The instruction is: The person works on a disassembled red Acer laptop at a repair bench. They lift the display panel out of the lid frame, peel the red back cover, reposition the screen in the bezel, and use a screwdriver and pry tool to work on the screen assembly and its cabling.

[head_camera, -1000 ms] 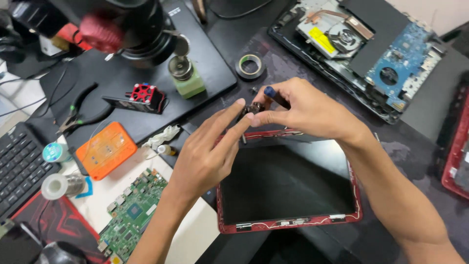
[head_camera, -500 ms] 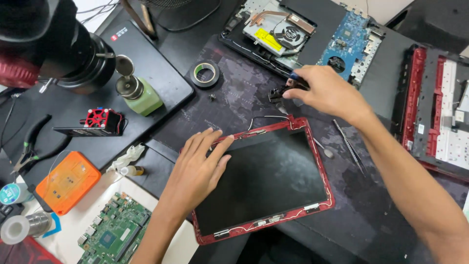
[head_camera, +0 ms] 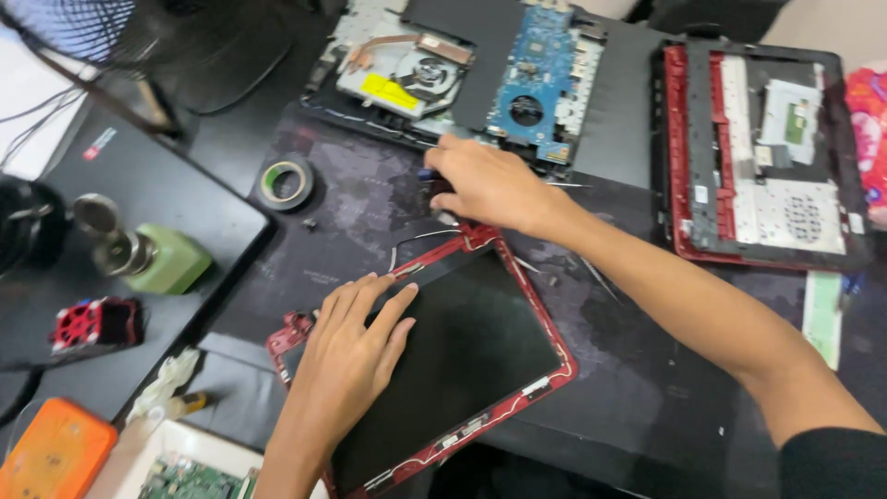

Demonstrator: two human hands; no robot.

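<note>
The left hand [head_camera: 356, 346] lies flat, fingers [head_camera: 388, 310] spread and holding nothing, palm down on the dark glass of a red-framed laptop screen panel [head_camera: 462, 360] that sits tilted near the middle of the dark counter [head_camera: 647, 388]. The right hand [head_camera: 490, 185] reaches to the far corner of that panel, its fingers curled loosely around a small dark tool with a blue tip [head_camera: 427, 176]; how firmly they grip it cannot be told, as the hand hides most of it. Just beyond the right hand lies an opened laptop base with a blue circuit board and a fan [head_camera: 517, 83]. To the right sits a red laptop palm-rest shell [head_camera: 758, 157], turned over. On the left are a roll of green-edged tape [head_camera: 285, 183], a pale green pump bottle with a metal top [head_camera: 152, 257], and, nearest, an orange plastic case [head_camera: 51, 453].
</note>
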